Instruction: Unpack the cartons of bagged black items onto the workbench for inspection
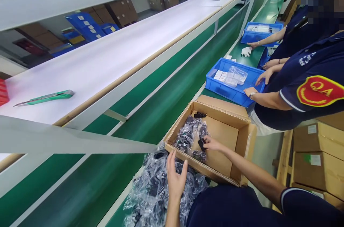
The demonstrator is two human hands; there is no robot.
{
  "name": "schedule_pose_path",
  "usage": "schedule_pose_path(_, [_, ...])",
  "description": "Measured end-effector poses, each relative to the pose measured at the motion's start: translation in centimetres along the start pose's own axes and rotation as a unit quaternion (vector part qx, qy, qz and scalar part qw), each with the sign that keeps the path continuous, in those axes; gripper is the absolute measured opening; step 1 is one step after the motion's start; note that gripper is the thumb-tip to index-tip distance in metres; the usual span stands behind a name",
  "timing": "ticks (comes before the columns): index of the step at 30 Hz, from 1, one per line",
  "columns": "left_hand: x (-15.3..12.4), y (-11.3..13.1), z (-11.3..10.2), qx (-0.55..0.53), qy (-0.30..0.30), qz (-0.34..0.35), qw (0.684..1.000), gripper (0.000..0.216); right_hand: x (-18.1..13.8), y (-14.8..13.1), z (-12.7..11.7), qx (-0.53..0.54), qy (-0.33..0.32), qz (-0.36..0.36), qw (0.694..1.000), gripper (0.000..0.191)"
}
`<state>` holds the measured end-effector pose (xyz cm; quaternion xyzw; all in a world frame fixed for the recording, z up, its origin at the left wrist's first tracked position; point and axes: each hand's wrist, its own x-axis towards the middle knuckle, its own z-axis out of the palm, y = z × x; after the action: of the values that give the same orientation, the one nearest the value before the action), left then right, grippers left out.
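My right hand (211,144) is inside an open cardboard box (228,132), its fingers closed on a small black block (201,144) that looks like a power adapter. Several dark items in clear plastic bags (186,132) lie along the box's left side, and a black piece (200,115) rests near its far corner. My left hand (176,175) is open, fingers and thumb apart, at the box's near left edge. Below and around it spreads a heap of bagged dark items (150,191); contact with the heap or box edge is unclear.
Beyond the box stands a blue bin (228,92) with white packets, a co-worker's hands at its rim. Another blue bin (245,36) is farther along. A green utility knife (51,97) lies on the white shelf (129,58). Cartons (309,159) are stacked at right.
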<state>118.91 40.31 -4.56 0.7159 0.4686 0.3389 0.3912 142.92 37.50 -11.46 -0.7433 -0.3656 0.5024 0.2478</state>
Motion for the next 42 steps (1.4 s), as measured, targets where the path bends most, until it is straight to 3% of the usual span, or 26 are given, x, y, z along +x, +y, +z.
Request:
schedule_pose_path(2, [1.2, 1.5, 1.3, -0.101, -0.038, -0.047, 0.993, 0.049, -2.2, 0.4, -2.3, 0.121, -0.044, -0.027, 0.991, 0.038])
schedule_pose_path(4, [2.3, 2.3, 3.1, -0.199, -0.077, -0.12, 0.97, 0.056, -4.5, 0.3, -4.5, 0.283, -0.1, -0.052, 0.953, 0.046])
schedule_pose_path(6, [3.3, 2.9, 5.1, -0.283, -0.109, -0.203, 0.931, 0.067, -6.1, -0.2, -6.1, 0.41, -0.143, -0.064, 0.899, 0.049])
schedule_pose_path(8, [4.0, 3.5, 6.9, -0.359, -0.159, -0.276, 0.877, 0.075, -7.0, -0.9, -6.8, 0.456, -0.16, -0.063, 0.873, 0.047])
schedule_pose_path(10, [4.4, 4.4, 8.2, -0.429, -0.225, -0.306, 0.819, 0.074, -7.1, -1.6, -6.4, 0.458, -0.161, -0.065, 0.872, 0.049])
schedule_pose_path(12, [4.5, 5.2, 9.0, -0.478, -0.261, -0.291, 0.786, 0.066, -6.9, -2.2, -5.2, 0.411, -0.14, -0.073, 0.898, 0.053])
schedule_pose_path(15, [4.3, 6.0, 9.6, -0.476, -0.215, -0.261, 0.812, 0.059, -7.4, -3.0, -2.5, 0.252, -0.037, -0.14, 0.957, 0.058])
schedule_pose_path(17, [4.0, 5.9, 9.5, -0.458, -0.171, -0.281, 0.826, 0.055, -8.1, -3.5, -1.3, 0.115, 0.011, -0.2, 0.973, 0.056])
schedule_pose_path(19, [3.8, 5.5, 8.9, -0.463, -0.135, -0.326, 0.813, 0.054, -8.4, -3.9, -1.1, 0.035, -0.004, -0.238, 0.971, 0.047])
schedule_pose_path(21, [3.7, 4.9, 7.7, -0.485, -0.099, -0.37, 0.786, 0.055, -7.4, -4.1, -1.9, 0.02, -0.004, -0.251, 0.968, 0.035])
schedule_pose_path(23, [3.8, 4.3, 6.3, -0.509, -0.069, -0.395, 0.761, 0.054, -4.9, -4.1, -3.0, -0.035, 0.063, -0.236, 0.969, 0.03])
schedule_pose_path(25, [3.9, 4.1, 4.9, -0.521, -0.05, -0.411, 0.746, 0.051, -1.4, -3.8, -3.3, -0.188, 0.119, -0.207, 0.953, 0.023])
schedule_pose_path(28, [4.1, 4.1, 3.7, -0.52, -0.046, -0.416, 0.744, 0.049, 3.4, -3.2, -2.2, -0.34, 0.107, -0.18, 0.917, 0.022])
schedule_pose_path(31, [4.0, 4.4, 3.4, -0.526, -0.066, -0.407, 0.744, 0.049, 5.9, -2.3, -0.6, -0.34, 0.1, -0.176, 0.918, 0.027])
schedule_pose_path(34, [3.8, 4.4, 3.4, -0.531, -0.084, -0.392, 0.746, 0.048, 5.9, -1.2, -0.9, -0.315, 0.11, -0.165, 0.928, 0.022])
schedule_pose_path(40, [3.6, 4.0, 3.5, -0.522, -0.12, -0.385, 0.752, 0.047, 2.6, 0.0, -6.0, -0.201, 0.158, -0.138, 0.957, 0.015])
schedule_pose_path(42, [3.8, 4.1, 3.6, -0.516, -0.129, -0.378, 0.758, 0.046, 1.5, -0.5, -7.5, -0.105, 0.162, -0.162, 0.968, 0.015])
